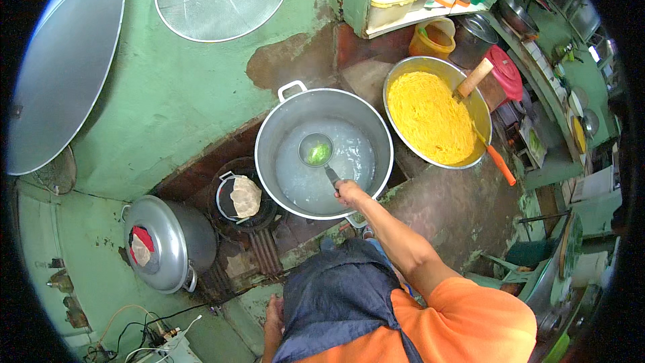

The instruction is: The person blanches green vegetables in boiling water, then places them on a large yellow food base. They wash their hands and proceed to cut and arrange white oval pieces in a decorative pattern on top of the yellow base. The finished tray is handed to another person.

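A large grey metal pot (272,128) with white handles holds cloudy, watery liquid (353,161). My right hand (349,193) grips the dark handle of a small round strainer (306,142) that sits over or in this liquid. Bright green chopped bits (318,154) lie inside the strainer; whether its bottom is under the surface I cannot tell. Low beside my dark apron (336,296), my left hand (273,312) hangs away from the pot, its fingers too small and partly hidden to read.
Right of the pot, a wide metal basin (396,70) contains yellow noodle-like strands, a wooden-handled tool (474,78) and an orange-handled one (500,165). A lidded pot (171,242) stands left, near a smaller pot (228,195) with cloth on it. Shelves (420,20) hold containers.
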Demonstrator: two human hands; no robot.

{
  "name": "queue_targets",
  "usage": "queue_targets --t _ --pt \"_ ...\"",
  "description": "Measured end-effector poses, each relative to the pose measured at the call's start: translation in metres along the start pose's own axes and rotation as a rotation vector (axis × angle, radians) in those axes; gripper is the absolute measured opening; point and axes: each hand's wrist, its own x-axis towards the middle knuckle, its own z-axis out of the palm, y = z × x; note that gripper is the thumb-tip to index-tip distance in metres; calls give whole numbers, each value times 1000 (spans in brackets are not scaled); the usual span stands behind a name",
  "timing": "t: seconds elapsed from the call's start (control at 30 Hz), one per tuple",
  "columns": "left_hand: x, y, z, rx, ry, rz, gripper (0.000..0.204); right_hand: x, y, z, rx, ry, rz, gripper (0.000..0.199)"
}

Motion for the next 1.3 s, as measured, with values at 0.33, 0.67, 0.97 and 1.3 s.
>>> queue_targets --t 0.33,0.67,0.97,1.3 --pt "6 6 0 329 -7 84 33 12 6 -15 -99 -37 -37 17" --pt "-3 1 14 114 35 162 37 -24 -25 -4 233 -51 76 16" --pt "26 -28 -2 72 37 175 26 13 -12 -26 -70 25 -6 24" --pt "17 12 10 212 133 192 40 35 1 -48 -44 -82 37 19"
